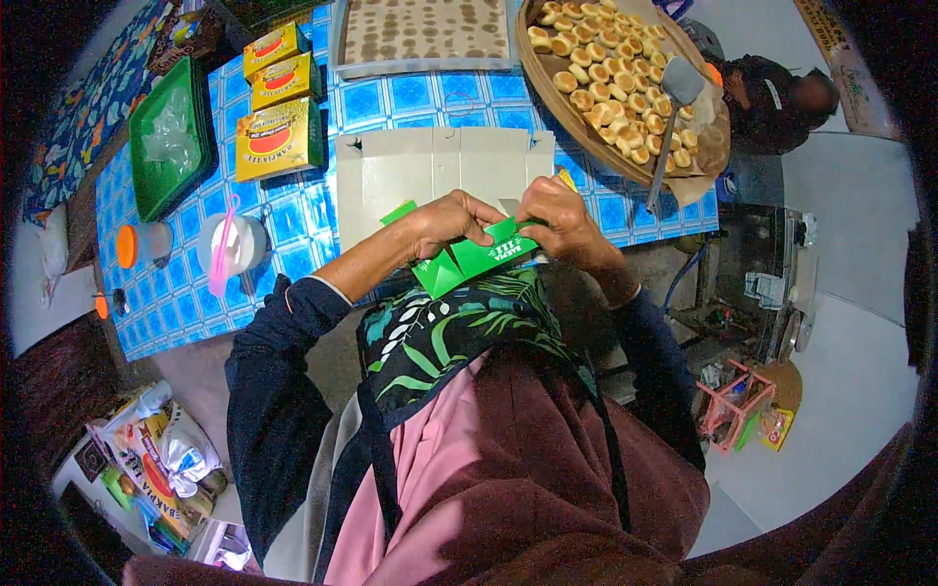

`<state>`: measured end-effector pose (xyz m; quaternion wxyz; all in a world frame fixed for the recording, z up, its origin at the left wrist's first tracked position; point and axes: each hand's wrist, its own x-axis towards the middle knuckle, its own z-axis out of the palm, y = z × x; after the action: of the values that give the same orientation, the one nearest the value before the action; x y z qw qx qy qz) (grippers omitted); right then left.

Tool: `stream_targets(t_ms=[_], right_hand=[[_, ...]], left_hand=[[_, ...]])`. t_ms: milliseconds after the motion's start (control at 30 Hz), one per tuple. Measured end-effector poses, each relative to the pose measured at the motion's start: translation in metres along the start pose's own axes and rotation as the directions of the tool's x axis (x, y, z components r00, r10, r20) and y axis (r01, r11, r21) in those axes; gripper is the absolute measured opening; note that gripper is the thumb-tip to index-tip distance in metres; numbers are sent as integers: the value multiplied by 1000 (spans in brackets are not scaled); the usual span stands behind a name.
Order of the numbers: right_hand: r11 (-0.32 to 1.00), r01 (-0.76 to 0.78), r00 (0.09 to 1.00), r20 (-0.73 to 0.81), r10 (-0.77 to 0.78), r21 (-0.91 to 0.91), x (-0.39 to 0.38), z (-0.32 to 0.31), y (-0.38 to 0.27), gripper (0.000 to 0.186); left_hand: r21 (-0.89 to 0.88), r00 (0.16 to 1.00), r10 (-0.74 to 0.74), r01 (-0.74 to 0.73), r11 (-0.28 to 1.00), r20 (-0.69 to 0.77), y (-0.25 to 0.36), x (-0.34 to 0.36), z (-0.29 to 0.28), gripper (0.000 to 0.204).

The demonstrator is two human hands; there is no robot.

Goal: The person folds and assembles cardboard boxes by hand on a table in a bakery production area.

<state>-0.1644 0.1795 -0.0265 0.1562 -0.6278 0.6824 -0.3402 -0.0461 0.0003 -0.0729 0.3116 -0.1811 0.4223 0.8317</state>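
Both of my hands are closed on a green cardboard carton [467, 268] at the table's front edge, just above my lap. My left hand [451, 223] grips its upper edge with thumb and fingers, while my right hand [564, 221] pinches its right end, where a small flap stands up. The carton is partly folded. Behind it lies a pale, flattened cardboard piece [410, 166] with creases, partly hidden by my hands and the carton.
Yellow boxes [278, 146], green trays [156, 156], a white tub [244, 249] with pink tongs and an orange-lidded jar [147, 246] sit left on the blue checked table [195, 303]. A stained tray [347, 34] and round pastry tray [713, 146] with spatula lie beyond. Another person [767, 117] is at right.
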Motion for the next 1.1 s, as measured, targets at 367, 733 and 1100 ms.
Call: stream_targets(t_ms=[367, 733, 1100], right_hand=[[968, 211, 975, -40, -218, -139, -2, 31, -6, 13], [996, 90, 992, -95, -88, 11, -3, 21, -17, 14], [985, 138, 985, -91, -147, -105, -10, 37, -9, 16]], left_hand=[[101, 996, 22, -13, 995, -85, -12, -5, -4, 34], [108, 987, -11, 29, 994, -158, -16, -8, -5, 23], [175, 985, -12, 43, 984, -175, -21, 0, -2, 21]])
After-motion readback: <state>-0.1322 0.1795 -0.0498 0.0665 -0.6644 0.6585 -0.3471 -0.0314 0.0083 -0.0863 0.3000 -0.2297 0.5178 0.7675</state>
